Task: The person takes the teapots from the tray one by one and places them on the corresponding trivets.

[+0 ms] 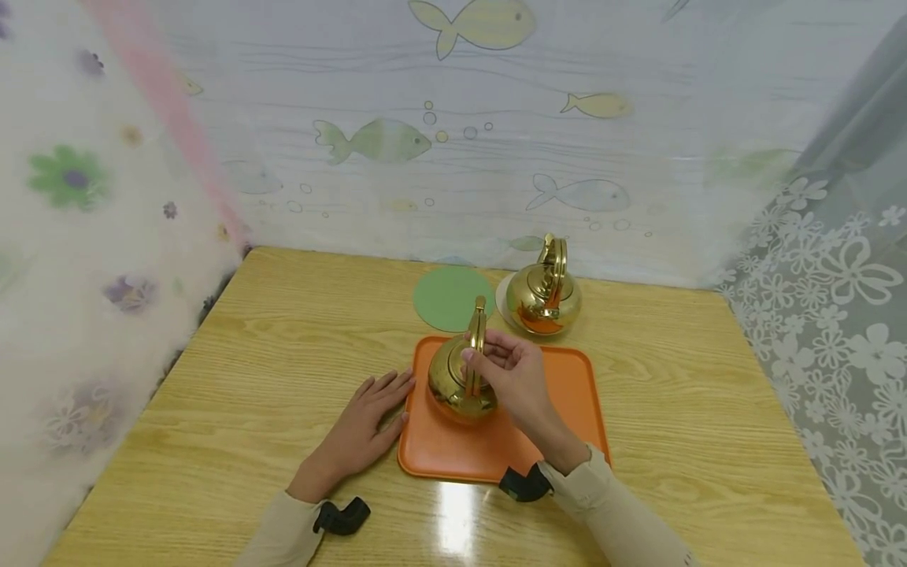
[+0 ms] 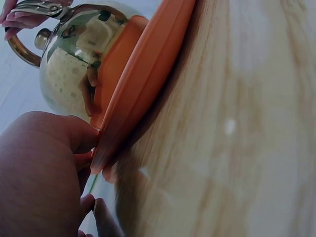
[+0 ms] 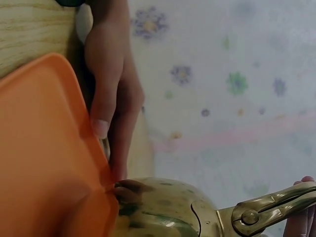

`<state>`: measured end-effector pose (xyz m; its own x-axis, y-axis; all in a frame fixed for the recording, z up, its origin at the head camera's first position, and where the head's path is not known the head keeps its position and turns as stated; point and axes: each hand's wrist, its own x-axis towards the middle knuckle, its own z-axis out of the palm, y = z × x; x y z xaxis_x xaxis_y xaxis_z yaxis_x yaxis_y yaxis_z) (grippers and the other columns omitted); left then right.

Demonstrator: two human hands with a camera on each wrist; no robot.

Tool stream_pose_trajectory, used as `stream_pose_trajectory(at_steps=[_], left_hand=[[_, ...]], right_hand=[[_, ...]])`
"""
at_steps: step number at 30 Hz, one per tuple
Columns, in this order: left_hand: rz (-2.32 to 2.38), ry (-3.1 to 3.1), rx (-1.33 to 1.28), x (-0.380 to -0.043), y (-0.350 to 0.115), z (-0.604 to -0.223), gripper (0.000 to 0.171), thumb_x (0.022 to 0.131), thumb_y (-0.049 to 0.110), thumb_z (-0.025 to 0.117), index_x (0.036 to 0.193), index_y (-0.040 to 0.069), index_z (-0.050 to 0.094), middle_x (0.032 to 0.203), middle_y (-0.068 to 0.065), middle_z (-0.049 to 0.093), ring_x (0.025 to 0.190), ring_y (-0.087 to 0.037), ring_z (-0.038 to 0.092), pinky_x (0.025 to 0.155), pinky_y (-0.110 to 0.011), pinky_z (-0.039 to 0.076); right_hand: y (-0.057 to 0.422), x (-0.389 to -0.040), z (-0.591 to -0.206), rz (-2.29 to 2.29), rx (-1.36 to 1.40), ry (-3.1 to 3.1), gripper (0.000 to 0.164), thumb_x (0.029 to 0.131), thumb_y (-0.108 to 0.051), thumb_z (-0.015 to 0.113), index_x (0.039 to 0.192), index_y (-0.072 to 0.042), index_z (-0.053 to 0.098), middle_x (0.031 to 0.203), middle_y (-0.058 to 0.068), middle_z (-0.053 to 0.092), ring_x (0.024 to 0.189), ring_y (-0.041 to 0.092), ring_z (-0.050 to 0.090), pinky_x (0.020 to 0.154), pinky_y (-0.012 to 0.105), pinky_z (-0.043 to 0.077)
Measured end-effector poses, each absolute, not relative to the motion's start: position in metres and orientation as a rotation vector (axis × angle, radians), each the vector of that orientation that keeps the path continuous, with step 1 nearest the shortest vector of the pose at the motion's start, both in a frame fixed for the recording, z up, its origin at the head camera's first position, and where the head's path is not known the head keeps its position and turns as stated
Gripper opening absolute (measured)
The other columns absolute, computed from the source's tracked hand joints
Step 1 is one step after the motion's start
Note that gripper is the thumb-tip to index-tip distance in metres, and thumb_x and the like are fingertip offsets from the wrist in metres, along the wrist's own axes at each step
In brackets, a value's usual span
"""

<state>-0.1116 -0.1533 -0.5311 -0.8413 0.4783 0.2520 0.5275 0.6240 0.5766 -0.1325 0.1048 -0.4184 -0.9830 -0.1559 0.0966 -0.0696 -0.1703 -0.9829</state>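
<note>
A shiny gold kettle [image 1: 453, 378] stands on the left part of an orange tray [image 1: 560, 441]. My right hand [image 1: 520, 382] holds its raised handle, thumb on the near side and fingers behind. In the right wrist view, fingertips [image 3: 307, 180] show at the handle of the kettle [image 3: 163, 210]. My left hand [image 1: 364, 433] lies flat on the table, its straight fingers touching the tray's left edge. From the left wrist, the hand [image 2: 44, 163] is seen against the rim of the tray [image 2: 143, 74].
Behind the tray, a second gold kettle [image 1: 542, 299] sits on a pale round mat [image 1: 501, 303], its handle upright. Left of it lies a green round mat [image 1: 449, 298]. Wood-grain table [image 1: 283, 315] surrounds the tray, and a fish-print curtain [image 1: 340, 189] hangs along the back edge.
</note>
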Motion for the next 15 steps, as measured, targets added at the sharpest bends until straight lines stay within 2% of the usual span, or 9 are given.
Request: stream_pose_trajectory(at_steps=[15], left_hand=[[-1.028,-2.759,-0.854,-0.112,-0.154,-0.533,0.054,0.103,0.028,0.061,0.152,0.009,0.049,0.159,-0.004,0.044,0.150,-0.033,0.035,0.121,-0.061,0.020]], right_hand=[[0.100,-0.143,-0.420,-2.357,-0.251,2.078,0.032,0.092,0.001,0.071,0.121,0.015,0.066,0.089,0.001,0.075,0.079,0.010,0.072,0.072,0.024,0.061]])
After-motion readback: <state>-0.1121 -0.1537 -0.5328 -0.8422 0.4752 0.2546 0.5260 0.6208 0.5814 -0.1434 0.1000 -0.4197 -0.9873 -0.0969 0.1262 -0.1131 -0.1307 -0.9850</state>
